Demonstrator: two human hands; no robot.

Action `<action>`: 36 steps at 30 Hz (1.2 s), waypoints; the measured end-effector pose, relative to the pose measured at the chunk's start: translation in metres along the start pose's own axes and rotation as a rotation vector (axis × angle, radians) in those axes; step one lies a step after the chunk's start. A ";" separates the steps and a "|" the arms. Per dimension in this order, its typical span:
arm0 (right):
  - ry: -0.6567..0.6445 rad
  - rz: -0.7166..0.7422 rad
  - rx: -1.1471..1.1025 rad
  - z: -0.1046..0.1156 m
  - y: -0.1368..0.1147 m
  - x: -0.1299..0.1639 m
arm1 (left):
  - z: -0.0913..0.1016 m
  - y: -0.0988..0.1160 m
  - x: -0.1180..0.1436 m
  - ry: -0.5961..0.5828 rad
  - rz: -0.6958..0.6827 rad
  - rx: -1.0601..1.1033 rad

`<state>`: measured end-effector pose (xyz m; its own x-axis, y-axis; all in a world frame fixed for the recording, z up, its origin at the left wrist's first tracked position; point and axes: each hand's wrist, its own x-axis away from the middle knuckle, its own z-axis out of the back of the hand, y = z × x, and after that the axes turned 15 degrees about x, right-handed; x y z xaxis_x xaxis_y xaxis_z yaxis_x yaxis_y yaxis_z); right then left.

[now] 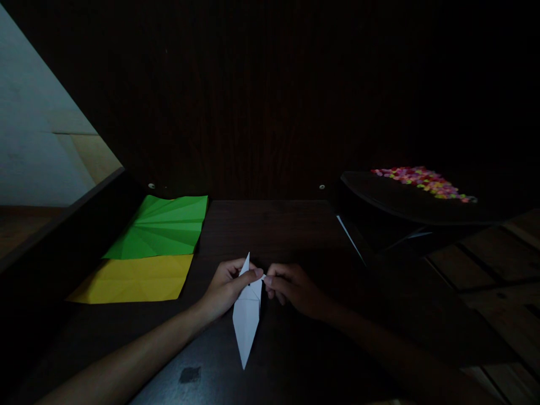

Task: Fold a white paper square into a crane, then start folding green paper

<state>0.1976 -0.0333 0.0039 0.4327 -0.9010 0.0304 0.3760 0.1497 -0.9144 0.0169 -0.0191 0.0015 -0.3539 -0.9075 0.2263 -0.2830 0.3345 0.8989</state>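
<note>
A long white folded paper [246, 322], pointed at both ends, is held between my hands above the dark table. My left hand [230, 287] grips it from the left, the thumb pressed flat across its upper part and the fingers behind. On the right side, my right hand [287, 286] pinches a small white tip of the same paper between thumb and fingers. Crease lines cross the paper just below my left thumb. Its upper point rises past my left fingers, and the lower point faces toward me.
Left of my hands lie a creased green sheet [169, 228] and a creased yellow sheet [135, 279], the green one farther back. A dark panel [253, 101] stands behind the table [265, 225]. At the right, a dark surface [379, 197] carries a heap of small colourful pieces [426, 181].
</note>
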 end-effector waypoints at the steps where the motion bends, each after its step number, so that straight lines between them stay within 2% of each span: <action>1: 0.003 -0.003 -0.013 0.000 0.001 0.000 | 0.000 -0.001 0.000 -0.004 -0.001 -0.006; 12: 0.061 -0.041 -0.001 -0.006 0.001 0.001 | 0.001 0.000 0.000 -0.048 -0.055 0.008; 24: 0.100 -0.041 -0.130 -0.005 0.005 -0.003 | 0.001 0.001 -0.002 -0.111 -0.084 -0.034; 36: 0.174 -0.057 -0.063 -0.004 0.008 -0.004 | 0.004 -0.001 -0.002 -0.091 -0.136 -0.079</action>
<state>0.1958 -0.0297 -0.0049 0.2620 -0.9649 0.0172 0.3415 0.0760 -0.9368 0.0146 -0.0162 -0.0012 -0.3975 -0.9151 0.0685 -0.2640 0.1856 0.9465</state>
